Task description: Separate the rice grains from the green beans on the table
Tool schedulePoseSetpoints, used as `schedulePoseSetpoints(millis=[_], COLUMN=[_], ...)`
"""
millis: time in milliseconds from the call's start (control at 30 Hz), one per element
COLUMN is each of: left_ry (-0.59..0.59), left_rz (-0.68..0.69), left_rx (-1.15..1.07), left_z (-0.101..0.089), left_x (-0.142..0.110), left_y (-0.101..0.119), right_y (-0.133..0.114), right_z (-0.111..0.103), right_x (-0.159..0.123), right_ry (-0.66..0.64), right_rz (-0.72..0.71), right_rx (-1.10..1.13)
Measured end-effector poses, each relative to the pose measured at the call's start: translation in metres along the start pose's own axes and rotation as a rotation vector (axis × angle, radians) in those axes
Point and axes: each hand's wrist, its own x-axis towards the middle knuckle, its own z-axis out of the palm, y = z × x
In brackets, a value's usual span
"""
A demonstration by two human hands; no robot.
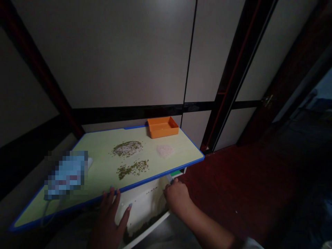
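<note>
My right hand (177, 196) is closed around a flat, grey, blade-like tool (169, 178), whose tip points up toward the table's front edge. Its exact kind is hard to make out. My left hand (112, 216) has its fingers spread, with the fingertips at the blue edge of the table. Between and below both hands is a white open drawer (138, 204) with dark grains along its front. On the pale table (101, 143) lie a mixed heap of green and white grains (127, 148), a patch of green grains (132, 168) and a small whitish pile (165, 150).
An orange rectangular tray (164, 128) stands at the back right corner of the table. A blurred-out blue object (67, 174) lies at the left, with a cable near it. Wardrobe panels (129, 52) rise behind. Dark red floor (220, 183) stretches to the right.
</note>
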Motion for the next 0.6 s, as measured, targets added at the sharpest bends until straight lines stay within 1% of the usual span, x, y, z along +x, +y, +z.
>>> schedulePoseSetpoints(millis=[100, 200, 367, 500, 600], left_ry=[0.006, -0.003, -0.019, 0.006, 0.009], left_rz=[-0.016, -0.024, -0.096, -0.066, -0.033], left_rx=[-0.011, -0.053, -0.076, -0.108, -0.126], left_z=[0.001, -0.003, -0.011, -0.006, 0.0], left_x=[-0.001, -0.002, -0.002, -0.005, -0.009], left_y=[0.001, 0.001, 0.004, 0.017, 0.031], right_y=[0.004, 0.006, 0.009, 0.019, 0.029], right_z=[0.002, 0.003, 0.0, 0.001, 0.009], right_x=[0.0, -0.005, -0.012, -0.012, -0.012], right_ry=[-0.005, -0.013, -0.043, -0.049, -0.054], right_rz=[0.021, 0.018, 0.021, 0.031, 0.071], right_rx=[0.014, 0.042, 0.059, 0.04, 0.047])
